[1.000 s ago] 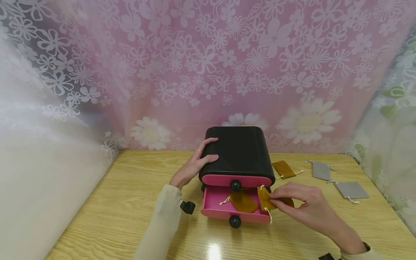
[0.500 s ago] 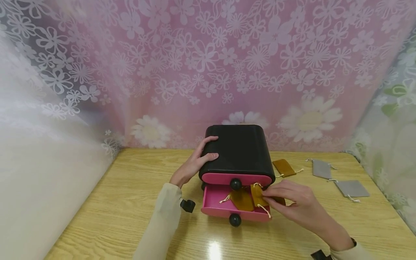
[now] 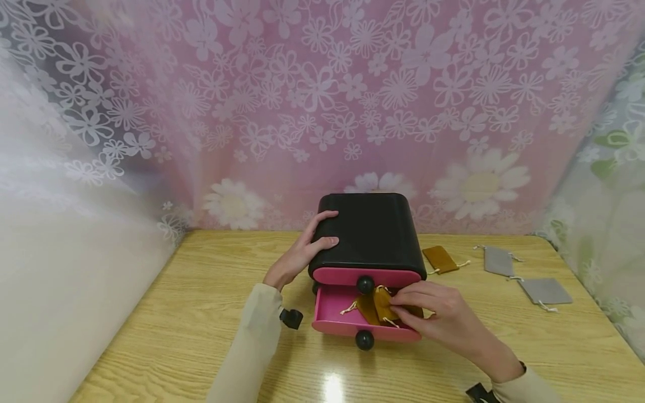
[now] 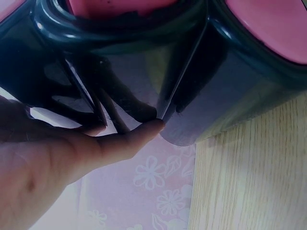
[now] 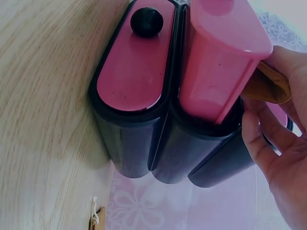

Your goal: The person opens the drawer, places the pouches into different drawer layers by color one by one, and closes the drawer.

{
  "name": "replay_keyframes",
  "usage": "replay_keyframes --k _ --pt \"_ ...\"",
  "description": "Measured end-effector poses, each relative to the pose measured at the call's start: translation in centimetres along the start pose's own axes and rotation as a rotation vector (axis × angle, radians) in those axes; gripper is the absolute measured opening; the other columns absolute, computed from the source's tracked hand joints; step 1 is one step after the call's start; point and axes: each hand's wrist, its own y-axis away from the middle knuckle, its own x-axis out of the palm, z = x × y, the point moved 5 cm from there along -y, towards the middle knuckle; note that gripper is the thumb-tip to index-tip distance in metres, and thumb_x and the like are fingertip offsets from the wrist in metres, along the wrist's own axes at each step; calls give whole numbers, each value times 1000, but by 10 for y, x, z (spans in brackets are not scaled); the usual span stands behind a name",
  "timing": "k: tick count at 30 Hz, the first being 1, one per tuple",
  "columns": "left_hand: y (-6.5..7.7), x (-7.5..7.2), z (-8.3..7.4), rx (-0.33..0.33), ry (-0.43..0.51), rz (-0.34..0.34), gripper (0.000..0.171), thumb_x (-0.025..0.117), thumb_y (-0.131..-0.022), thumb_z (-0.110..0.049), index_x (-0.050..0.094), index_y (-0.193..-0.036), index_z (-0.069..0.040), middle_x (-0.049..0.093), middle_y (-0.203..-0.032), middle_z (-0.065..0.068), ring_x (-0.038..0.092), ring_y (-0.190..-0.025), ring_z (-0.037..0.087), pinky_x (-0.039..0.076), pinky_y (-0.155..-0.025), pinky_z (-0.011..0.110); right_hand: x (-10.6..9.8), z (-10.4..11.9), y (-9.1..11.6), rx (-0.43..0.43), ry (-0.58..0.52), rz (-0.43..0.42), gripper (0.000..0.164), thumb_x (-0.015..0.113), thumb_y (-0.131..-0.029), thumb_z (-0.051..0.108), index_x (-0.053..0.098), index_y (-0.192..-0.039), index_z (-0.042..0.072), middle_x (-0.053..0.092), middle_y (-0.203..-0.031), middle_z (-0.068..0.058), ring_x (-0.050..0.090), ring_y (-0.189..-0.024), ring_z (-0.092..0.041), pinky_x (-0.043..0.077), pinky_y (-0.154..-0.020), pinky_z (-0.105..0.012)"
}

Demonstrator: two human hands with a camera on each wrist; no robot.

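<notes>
A black drawer unit (image 3: 370, 232) with pink drawers stands on the table. My left hand (image 3: 294, 260) rests on its left side, thumb and a finger lying over the top; the left wrist view shows fingertips against the black casing. The middle drawer (image 3: 335, 329) is pulled out. Inside lies one mustard-brown drawstring pouch (image 3: 365, 311), partly covered. Over the drawer's right half, my right hand (image 3: 448, 313) pinches a second brown drawstring pouch (image 3: 383, 305) between thumb and fingers. In the right wrist view this pouch (image 5: 267, 85) appears beside the drawer's side wall (image 5: 216, 81).
Right of the unit, another brown pouch (image 3: 440, 259) lies flat on the table. Two grey drawstring pouches (image 3: 499, 262) lie farther right. The top drawer (image 3: 337, 276) is closed above the pulled-out one. A floral curtain (image 3: 282, 140) hangs behind the table.
My right hand has moved left with the brown pouch, from the drawer's right edge to over its inside, partly covering the pouch lying there. The left hand has stayed put.
</notes>
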Motion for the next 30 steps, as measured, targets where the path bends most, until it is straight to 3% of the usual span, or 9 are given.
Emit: replay_keyframes --k 6,11,16,24,30 --pt "1 0 -1 -4 -1 -5 54 58 -101 -35 39 -150 -48 39 -156 -2 53 -137 22 42 -115 49 5 1 -2 29 8 30 27 67 -96 38 79 -96 13 77 -96 2 71 -84 -7 53 -84 -9" --pt "0 0 -2 -6 -2 -4 53 58 -101 -34 39 -149 -48 38 -157 -1 53 -136 23 42 -115 48 9 1 -3 17 4 33 12 83 -87 22 79 -95 14 77 -94 3 70 -83 -6 54 -77 -10" --pt "1 0 -3 2 -10 -3 54 58 -101 -35 39 -150 -48 38 -158 0 52 -137 23 42 -115 49 13 3 -6 9 31 40 25 91 -72 7 80 -94 15 77 -92 5 71 -81 -4 55 -76 -11" --pt "1 0 -2 4 -10 2 54 57 -102 -34 38 -150 -48 38 -158 0 53 -136 23 42 -115 49 16 4 -7 28 58 61 16 87 -82 19 81 -95 15 77 -94 7 71 -84 -4 55 -80 -11" --pt "1 1 -2 3 -9 4 54 57 -102 -33 37 -150 -48 39 -157 1 55 -134 23 44 -113 47 11 5 -5 55 62 82 32 92 -70 6 81 -98 17 77 -96 9 70 -85 -3 54 -76 -10"
